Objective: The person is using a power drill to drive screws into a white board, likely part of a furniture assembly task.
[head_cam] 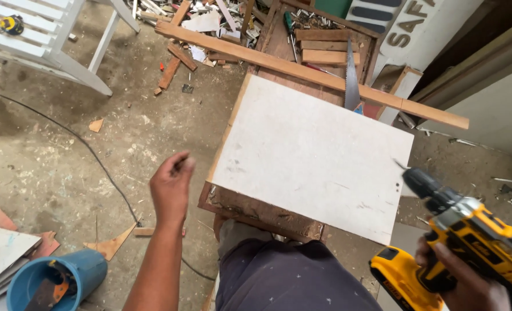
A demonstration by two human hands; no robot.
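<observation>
The person wears dark navy trousers (290,276), dusty with pale flecks. Both forearms are bare. No gloves cover the 2 hands.

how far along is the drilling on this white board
Done: two small dark holes show near the board's right edge. In hand: the right hand grips a yellow drill, its bit at that edge; the left hand hangs off the board, pinching something too small to tell. Left: the rest of the board shows no holes or screws.
</observation>
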